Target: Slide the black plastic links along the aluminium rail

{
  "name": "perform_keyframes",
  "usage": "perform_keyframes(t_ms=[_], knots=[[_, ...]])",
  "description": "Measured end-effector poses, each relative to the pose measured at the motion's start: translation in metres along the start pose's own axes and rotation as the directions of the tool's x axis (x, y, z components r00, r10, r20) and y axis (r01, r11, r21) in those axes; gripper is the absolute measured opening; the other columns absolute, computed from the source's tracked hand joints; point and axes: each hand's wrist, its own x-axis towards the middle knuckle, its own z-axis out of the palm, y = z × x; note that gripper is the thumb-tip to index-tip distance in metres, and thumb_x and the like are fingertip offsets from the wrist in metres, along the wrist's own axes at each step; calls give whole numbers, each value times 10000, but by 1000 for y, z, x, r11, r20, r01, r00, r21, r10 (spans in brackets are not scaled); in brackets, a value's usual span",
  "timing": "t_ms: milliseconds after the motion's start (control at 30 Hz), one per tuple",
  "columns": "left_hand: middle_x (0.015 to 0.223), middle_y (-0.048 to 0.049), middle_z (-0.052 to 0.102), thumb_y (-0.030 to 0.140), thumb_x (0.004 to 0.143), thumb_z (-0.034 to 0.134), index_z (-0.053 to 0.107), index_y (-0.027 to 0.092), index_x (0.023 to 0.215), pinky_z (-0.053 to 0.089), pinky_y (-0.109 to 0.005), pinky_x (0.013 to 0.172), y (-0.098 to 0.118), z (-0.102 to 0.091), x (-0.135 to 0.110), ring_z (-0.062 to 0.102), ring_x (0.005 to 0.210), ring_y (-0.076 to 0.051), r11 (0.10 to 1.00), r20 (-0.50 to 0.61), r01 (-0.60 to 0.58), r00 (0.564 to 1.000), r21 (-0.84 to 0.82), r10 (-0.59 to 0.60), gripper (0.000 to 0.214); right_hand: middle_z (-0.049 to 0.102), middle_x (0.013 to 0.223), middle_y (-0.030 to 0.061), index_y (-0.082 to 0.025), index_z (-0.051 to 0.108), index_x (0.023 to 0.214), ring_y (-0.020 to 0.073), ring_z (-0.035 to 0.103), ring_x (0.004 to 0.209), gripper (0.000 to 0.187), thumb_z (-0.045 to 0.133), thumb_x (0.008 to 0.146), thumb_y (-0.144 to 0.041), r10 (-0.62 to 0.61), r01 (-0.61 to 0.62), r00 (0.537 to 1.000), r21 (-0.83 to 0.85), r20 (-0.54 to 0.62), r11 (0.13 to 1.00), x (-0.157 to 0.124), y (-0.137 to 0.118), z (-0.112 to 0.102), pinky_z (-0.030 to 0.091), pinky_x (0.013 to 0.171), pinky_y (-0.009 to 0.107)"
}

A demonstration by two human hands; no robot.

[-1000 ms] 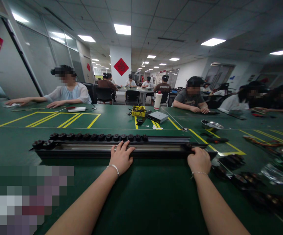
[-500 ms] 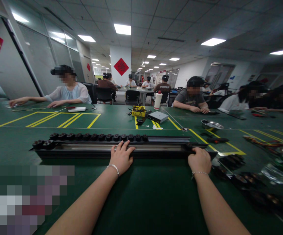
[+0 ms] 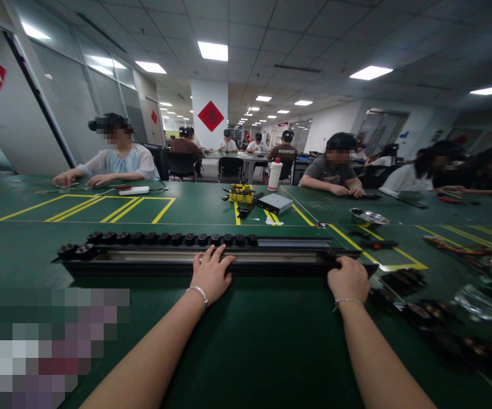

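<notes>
A long black channel-shaped rail [image 3: 144, 268] lies across the green table in front of me. My left hand [image 3: 212, 275] rests on its middle with the fingers spread. At the rail's right end, my right hand [image 3: 349, 278] is closed, its fingers pressed on a small black knob-like piece [image 3: 328, 255] sitting in the channel; the hand partly hides it. Two similar black pieces [image 3: 84, 250] sit at the left end. Right behind is a second rail [image 3: 292, 242], carrying a row of several black round pieces [image 3: 176, 238] along its left and middle part.
More black pieces [image 3: 425, 312] lie in a dark heap on the right, near clear plastic bags [image 3: 484, 301]. Farther back are a metal bowl [image 3: 369, 216], a grey box [image 3: 275, 203], a yellow box with cables [image 3: 241, 193] and a white bottle [image 3: 274, 175]. Co-workers sit across the table.
My right hand has shifted very slightly to the right; my left hand stays in place. The co-worker at the left has drawn one hand inward along the table.
</notes>
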Motion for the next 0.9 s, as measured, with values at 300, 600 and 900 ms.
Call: perform_keyframes(t_ms=[300,600,900], knots=[[1392,20,367,341,733,489,505,393,1145,177,-503,1009,1,-2,-1,243,1294,-263,1000,5,7,1000,-9,-7,416,557,1099,88,-175,603,964,250,431,1060,315,415,712,-168,5,-6,1000,6,12,1000,1,3,2,355,880,396],[1392,23,367,335,727,501,502,399,1138,188,-498,1002,2,-1,-1,246,1293,-256,1000,-12,2,1000,5,-2,416,559,1081,85,-186,603,969,248,425,1055,334,419,695,-132,22,-21,1000,32,-17,999,0,3,3,355,884,401],[1393,22,365,335,728,497,499,398,1140,187,-500,1002,1,-2,-1,244,1294,-255,1000,-9,0,1000,-1,0,417,542,1110,92,-180,596,989,255,418,1076,340,414,705,-147,34,-34,999,30,-5,999,1,4,1,353,898,412]])
